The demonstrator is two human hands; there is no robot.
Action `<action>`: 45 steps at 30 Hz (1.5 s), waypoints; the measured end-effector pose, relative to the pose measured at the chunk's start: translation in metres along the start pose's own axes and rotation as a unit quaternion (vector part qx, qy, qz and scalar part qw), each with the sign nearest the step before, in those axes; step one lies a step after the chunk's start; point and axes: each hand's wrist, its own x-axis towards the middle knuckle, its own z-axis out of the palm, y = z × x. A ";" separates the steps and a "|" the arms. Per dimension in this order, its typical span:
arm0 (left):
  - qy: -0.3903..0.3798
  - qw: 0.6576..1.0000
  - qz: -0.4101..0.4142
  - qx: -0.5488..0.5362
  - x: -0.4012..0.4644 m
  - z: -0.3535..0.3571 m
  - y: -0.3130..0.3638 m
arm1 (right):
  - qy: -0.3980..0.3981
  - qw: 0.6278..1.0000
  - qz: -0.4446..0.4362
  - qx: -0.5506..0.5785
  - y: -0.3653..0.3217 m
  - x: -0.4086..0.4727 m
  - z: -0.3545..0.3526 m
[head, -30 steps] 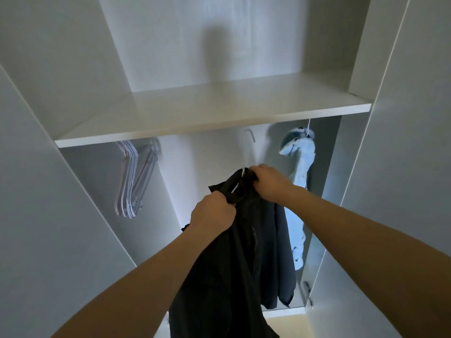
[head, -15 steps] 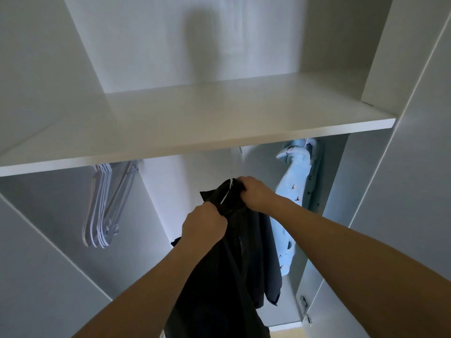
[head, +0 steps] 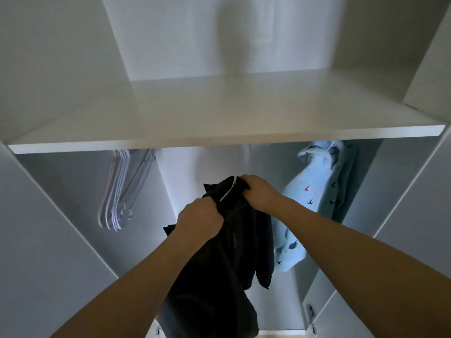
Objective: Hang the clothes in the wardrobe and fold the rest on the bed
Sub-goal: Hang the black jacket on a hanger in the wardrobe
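Both hands are raised into the open white wardrobe [head: 73, 240], below its white horizontal shelf [head: 219, 113]. The left hand [head: 199, 222] is closed in a fist around a bunch of the black fabric garment [head: 234, 252] near its top. The right hand [head: 258, 192] has its fingers curled over the garment's upper edge, gripping the cloth where a thin white hanger [head: 229, 191] shows through it. The garment hangs down between the forearms, in the middle of the compartment under the shelf. Whether the hanger's hook is on a rail cannot be told. To the right, just beside the black garment, a light blue garment with small dark bird motifs [head: 314, 203] hangs. To the left, well apart, hangs a cluster of empty white plastic hangers [head: 119, 191].
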 end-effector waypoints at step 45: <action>-0.017 0.994 -0.013 -0.104 0.018 0.053 0.032 | -0.075 0.995 0.028 -0.054 0.059 0.004 -0.004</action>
